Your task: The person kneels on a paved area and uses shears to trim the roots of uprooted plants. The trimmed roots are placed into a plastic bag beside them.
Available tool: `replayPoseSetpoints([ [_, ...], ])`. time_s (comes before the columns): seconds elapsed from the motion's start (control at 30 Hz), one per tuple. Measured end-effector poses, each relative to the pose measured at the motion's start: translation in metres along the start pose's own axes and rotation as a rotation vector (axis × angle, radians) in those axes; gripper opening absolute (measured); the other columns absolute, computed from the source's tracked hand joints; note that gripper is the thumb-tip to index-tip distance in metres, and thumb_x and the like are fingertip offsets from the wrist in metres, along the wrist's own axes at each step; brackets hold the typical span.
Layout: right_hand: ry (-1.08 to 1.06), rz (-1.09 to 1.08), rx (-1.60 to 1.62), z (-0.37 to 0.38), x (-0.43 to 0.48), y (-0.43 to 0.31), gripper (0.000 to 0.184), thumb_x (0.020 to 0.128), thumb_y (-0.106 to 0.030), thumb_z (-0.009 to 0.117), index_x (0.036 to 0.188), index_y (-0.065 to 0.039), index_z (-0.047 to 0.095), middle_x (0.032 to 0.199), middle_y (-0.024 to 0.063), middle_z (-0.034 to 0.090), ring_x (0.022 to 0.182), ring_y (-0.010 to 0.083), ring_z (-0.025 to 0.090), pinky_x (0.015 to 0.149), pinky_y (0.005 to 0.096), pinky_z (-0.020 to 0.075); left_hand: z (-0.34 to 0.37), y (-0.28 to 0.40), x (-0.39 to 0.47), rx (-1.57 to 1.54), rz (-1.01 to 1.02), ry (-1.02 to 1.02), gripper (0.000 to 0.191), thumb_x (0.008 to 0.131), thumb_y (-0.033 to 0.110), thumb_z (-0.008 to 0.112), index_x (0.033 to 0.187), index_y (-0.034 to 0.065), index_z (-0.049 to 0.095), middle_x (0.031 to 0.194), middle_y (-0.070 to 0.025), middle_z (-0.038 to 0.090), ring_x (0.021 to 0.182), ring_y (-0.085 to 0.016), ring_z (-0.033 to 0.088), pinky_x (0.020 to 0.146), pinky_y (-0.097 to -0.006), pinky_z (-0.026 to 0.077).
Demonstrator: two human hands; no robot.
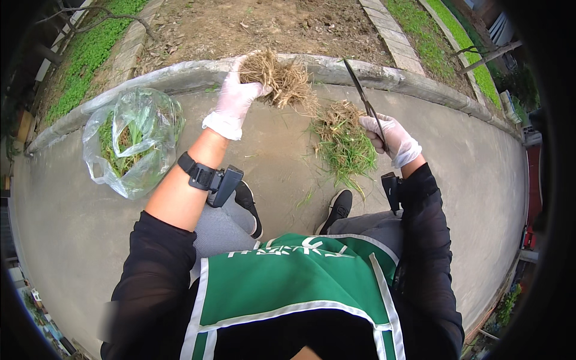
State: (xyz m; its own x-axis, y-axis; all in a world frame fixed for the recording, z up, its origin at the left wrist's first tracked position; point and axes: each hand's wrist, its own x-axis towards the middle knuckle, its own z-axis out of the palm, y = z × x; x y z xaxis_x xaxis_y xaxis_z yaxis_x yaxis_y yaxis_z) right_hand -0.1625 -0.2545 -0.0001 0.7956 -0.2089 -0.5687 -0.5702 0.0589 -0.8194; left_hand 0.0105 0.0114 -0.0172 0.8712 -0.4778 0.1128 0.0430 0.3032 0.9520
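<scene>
My left hand [237, 96], in a thin whitish glove, grips a clump of dry, tan plant roots [281, 81] in front of the low concrete curb. Over to the right, my gloved right hand [390, 135] holds a pair of dark scissors [364, 96] with long blades pointing up and away. Those blades look closed or nearly so, apart from the roots. Between my hands, a pile of green cuttings and brown root bits [346, 144] lies on the concrete floor [274, 166], just left of my right hand.
To my left stands a clear plastic bag [135, 144] holding green plants. The concrete curb [351, 72] borders a bed of bare soil [270, 27]. Bare branches [112, 17] reach in at the upper left. My black shoes [340, 204] flank the floor before me.
</scene>
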Motion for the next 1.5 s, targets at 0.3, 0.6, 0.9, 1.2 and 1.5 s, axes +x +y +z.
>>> replayPoseSetpoints([
  [0.3, -0.005, -0.292, 0.091, 0.059, 0.003, -0.015, 0.049, 0.077, -0.041, 0.065, 0.099, -0.002, 0.048, 0.085, 0.0035, 0.056, 0.07, 0.01, 0.053, 0.056, 0.0229, 0.0467, 0.012, -0.011, -0.008, 0.014, -0.128, -0.217, 0.068, 0.068, -0.004, 0.067, 0.127, 0.0046, 0.034, 0.115, -0.0046, 0.051, 0.105, -0.015, 0.051, 0.089, -0.0278, 0.041],
  [0.6, 0.02, -0.458, 0.213, 0.077, 0.021, -0.018, 0.036, 0.069, -0.014, 0.075, 0.091, -0.004, 0.048, 0.078, -0.0008, 0.053, 0.066, 0.0056, 0.05, 0.058, 0.0205, 0.0419, 0.037, -0.016, -0.015, -0.081, -0.349, -0.356, 0.076, 0.076, 0.011, 0.066, 0.136, 0.01, 0.019, 0.127, -0.006, 0.042, 0.113, -0.018, 0.045, 0.093, -0.035, 0.04],
  [0.9, -0.115, -0.251, 0.63, 0.047, 0.039, -0.01, 0.015, 0.076, -0.006, 0.063, 0.087, -0.002, 0.053, 0.078, 0.0065, 0.06, 0.069, 0.0154, 0.059, 0.064, 0.0278, 0.0501, 0.031, -0.006, -0.002, -0.367, -0.531, -0.467, 0.065, 0.085, 0.028, 0.054, 0.138, 0.0125, 0.02, 0.132, -0.0062, 0.037, 0.115, -0.02, 0.045, 0.083, -0.0395, 0.047],
  [1.2, -0.22, -0.258, 0.592, 0.056, 0.037, -0.01, 0.026, 0.08, -0.01, 0.061, 0.103, 0.001, 0.054, 0.092, 0.0048, 0.06, 0.08, 0.0131, 0.059, 0.071, 0.0262, 0.0491, 0.028, -0.003, -0.002, 0.012, -0.372, -0.42, 0.053, 0.087, 0.022, 0.053, 0.133, 0.0099, 0.029, 0.113, -0.0019, 0.05, 0.086, -0.01, 0.055, 0.067, -0.0275, 0.05],
  [1.5, -0.243, -0.329, 0.756, 0.044, 0.038, -0.013, 0.026, 0.083, -0.012, 0.055, 0.104, 0.003, 0.053, 0.094, 0.0109, 0.061, 0.082, 0.0188, 0.061, 0.073, 0.0305, 0.0517, 0.008, 0.001, -0.002, -0.214, -0.402, -0.261, 0.041, 0.09, 0.029, 0.049, 0.122, 0.005, 0.043, 0.112, -0.0098, 0.053, 0.087, -0.024, 0.06, 0.068, -0.0314, 0.051],
])
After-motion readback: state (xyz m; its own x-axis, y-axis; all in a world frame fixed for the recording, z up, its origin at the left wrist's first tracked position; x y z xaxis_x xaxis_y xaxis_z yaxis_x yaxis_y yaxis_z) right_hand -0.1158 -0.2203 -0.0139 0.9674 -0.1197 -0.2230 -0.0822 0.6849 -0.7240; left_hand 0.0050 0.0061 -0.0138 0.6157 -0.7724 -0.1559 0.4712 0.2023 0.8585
